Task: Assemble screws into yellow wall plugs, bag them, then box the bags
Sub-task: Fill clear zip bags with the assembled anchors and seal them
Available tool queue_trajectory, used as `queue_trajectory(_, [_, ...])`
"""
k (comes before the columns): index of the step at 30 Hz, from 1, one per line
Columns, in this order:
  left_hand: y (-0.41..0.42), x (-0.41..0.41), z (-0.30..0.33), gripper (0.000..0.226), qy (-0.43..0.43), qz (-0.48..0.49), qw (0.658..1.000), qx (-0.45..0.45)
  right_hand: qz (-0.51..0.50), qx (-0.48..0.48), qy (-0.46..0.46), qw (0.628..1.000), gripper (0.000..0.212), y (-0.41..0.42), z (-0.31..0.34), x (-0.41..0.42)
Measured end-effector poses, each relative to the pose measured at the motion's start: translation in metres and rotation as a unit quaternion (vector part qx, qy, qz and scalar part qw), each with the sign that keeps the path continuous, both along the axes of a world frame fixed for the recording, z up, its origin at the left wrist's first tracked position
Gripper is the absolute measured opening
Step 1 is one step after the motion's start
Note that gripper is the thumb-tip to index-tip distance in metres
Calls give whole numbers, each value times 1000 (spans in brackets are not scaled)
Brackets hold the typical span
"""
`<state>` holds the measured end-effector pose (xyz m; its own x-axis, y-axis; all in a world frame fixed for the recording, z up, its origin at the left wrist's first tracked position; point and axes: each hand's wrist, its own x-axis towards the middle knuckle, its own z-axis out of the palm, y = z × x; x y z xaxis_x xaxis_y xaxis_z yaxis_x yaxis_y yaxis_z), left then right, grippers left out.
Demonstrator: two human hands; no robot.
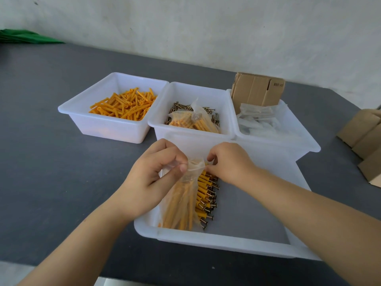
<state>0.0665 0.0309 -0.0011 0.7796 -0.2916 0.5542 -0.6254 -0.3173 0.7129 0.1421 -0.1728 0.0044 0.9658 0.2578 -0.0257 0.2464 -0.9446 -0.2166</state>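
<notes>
**Both hands pinch the mouth of a filled bag over the near tray**

The near tray [216, 239] is the landmark. Above its left half hangs a clear bag [181, 199] packed with yellow plugs, its bottom resting on the tray floor near the front wall. The left hand [152, 174] grips the bag's top from the left, thumb and curled fingers [182, 167] clamped on the plastic. The right hand [228, 162] pinches the same top edge from the right, its fingers curled tight on the film. The bag's mouth is stretched between the two hands.

Just right of the bag, on the tray floor, lies a row of assembled plugs [206, 195], screw heads pointing right.

Behind the near tray and touching it stands the screw tray [191, 129], holding loose screws [179, 106] and another filled bag [193, 119]. To the left of that, the plug tray [111, 124] holds loose yellow plugs [123, 106]. Behind the near tray's right corner, a third tray [288, 141] holds empty bags [257, 118] and flat cartons [257, 89]. More cartons [365, 139] lie on the tabletop [51, 162] to the far right.
</notes>
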Motion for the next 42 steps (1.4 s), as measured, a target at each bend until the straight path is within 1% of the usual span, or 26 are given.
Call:
queue_trajectory(2, [0, 0, 0, 16, -1, 1, 1000, -1, -6, 25, -9, 1000, 29, 0, -6, -2])
queue_trajectory(5, [0, 0, 0, 16, 0, 0, 1000, -1, -6, 48, -10, 999, 14, 2, -12, -3])
queue_trajectory(8, [0, -1, 1, 15, -1, 1, 1000, -1, -24, 94, -6, 995, 4, 0, -12, -2])
queue_trajectory(10, [-1, -1, 1, 15, 0, 2, 1000, -2, -19, 105, -2, 994, 7, 0, -10, 0])
queue_trajectory(13, [0, -1, 1, 12, 2, 4, 1000, 3, 9, 57, -3, 998, 9, 4, -11, 0])
queue_trajectory(15, [0, -1, 1, 12, 2, 4, 1000, 2, 15, 51, -4, 999, 10, 4, -13, 1])
queue_trajectory(17, [0, -1, 2, 12, 4, 1, 1000, -1, 11, 81, -7, 997, 12, 1, -11, 2])
queue_trajectory(21, [-1, -1, 2, 12, 4, 1, 1000, 3, 2, 179, -20, 984, 16, -1, -5, 6])
queue_trajectory(23, [0, -1, 2, 12, 0, -1, 1000, 5, -3, 206, -24, 978, 17, 1, -7, 6])
queue_trajectory(26, [0, -1, 2, 13, 0, -6, 1000, 1, -19, 224, -32, 974, 24, 1, -12, 7])
queue_trajectory(30, [-1, -1, 2, 12, 0, 1, 1000, 8, -3, 212, -27, 977, 24, 6, -11, 7])
queue_trajectory(34, [-1, -2, 3, 12, 3, -2, 1000, 5, 12, 229, -44, 972, 21, -6, 24, 12])
queue_trajectory(36, [-1, -1, 3, 11, 3, -3, 1000, 5, 21, 253, -26, 967, 21, -19, 51, 15])
queue_trajectory(39, [0, 0, 2, 11, 0, -6, 1000, 0, 57, 308, 52, 948, 23, -36, 84, 14])
queue_trajectory(42, [-1, 0, 2, 11, -6, -6, 1000, 7, 109, 271, 159, 943, 18, -40, 99, 15])
